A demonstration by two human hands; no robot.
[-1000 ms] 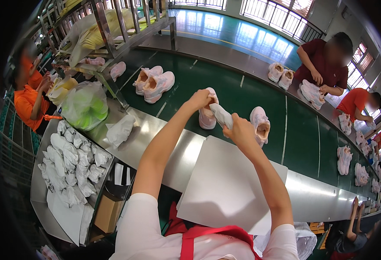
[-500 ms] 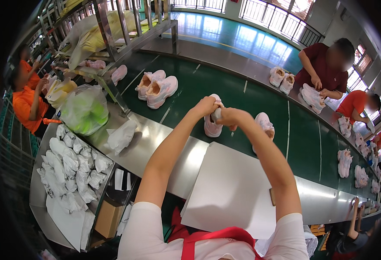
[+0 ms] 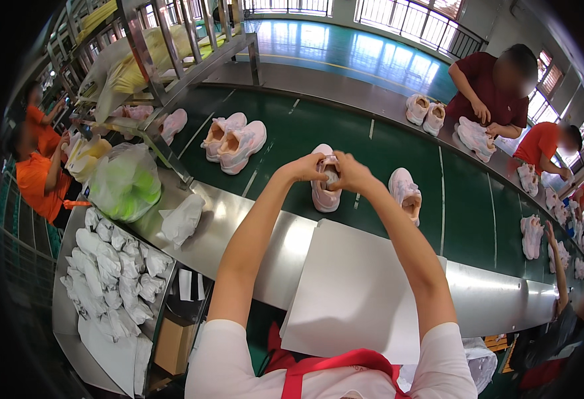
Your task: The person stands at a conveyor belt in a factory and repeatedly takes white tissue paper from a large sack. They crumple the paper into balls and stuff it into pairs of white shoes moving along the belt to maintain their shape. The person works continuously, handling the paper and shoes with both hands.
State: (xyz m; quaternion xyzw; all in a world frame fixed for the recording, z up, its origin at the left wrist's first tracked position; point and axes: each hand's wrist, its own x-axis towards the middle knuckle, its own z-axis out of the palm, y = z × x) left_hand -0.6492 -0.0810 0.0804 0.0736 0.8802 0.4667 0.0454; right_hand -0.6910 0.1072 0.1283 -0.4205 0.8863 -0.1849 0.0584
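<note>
A pink and white sneaker [image 3: 325, 202] sits upright on the green belt in front of me, its toe pointing away. A greyish-white wad of paper [image 3: 332, 177] shows in its opening. My left hand [image 3: 304, 167] is closed on the left side of the shoe's upper, by the tongue. From the other side my right hand [image 3: 353, 174] curls over the tongue and opening, its thumb low beside the wad; some fingertips are hidden. The matching sneaker [image 3: 406, 195] stands a little to the right, untouched.
White sheets [image 3: 351, 286] lie stacked before me. Crumpled paper wads [image 3: 109, 272] fill a metal tray at left, with a loose wad [image 3: 182, 219] nearby. Another sneaker pair [image 3: 233, 143] stands left on the belt [image 3: 292, 126]. A metal rack [image 3: 172, 86] rises behind; co-workers [image 3: 484, 100] handle shoes across.
The paper wad has gone from my right hand's grip into the shoe opening. My hands have spread slightly apart around it. At far right, another person's arm now reaches up over the belt.
</note>
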